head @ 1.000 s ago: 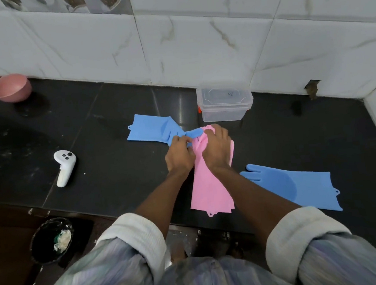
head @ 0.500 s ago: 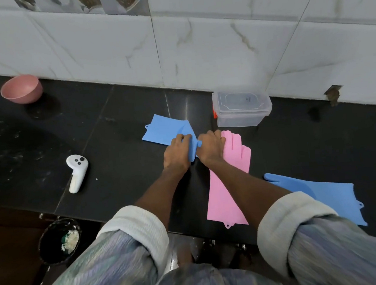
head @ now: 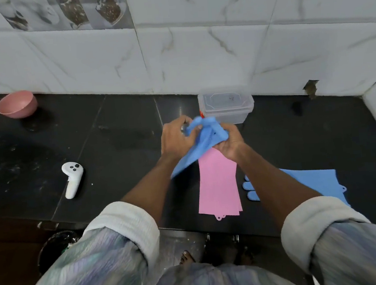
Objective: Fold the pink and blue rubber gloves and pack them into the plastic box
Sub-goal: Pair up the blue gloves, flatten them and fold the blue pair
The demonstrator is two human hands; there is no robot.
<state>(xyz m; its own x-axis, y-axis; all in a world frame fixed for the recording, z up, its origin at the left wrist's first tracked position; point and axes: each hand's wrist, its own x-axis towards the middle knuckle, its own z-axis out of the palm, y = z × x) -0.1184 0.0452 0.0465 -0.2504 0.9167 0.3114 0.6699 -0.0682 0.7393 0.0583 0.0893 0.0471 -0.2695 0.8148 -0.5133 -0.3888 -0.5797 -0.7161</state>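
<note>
Gripping one blue rubber glove (head: pixel 201 141) bunched between left hand (head: pixel 176 141) and right hand (head: pixel 229 142) — above pink glove (head: pixel 218 185), near lidded plastic box (head: pixel 225 105).

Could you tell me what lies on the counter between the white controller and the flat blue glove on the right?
In the head view, between the white controller and the flat blue glove lie the pink glove and bare black counter, crossed above by both forearms.
</note>
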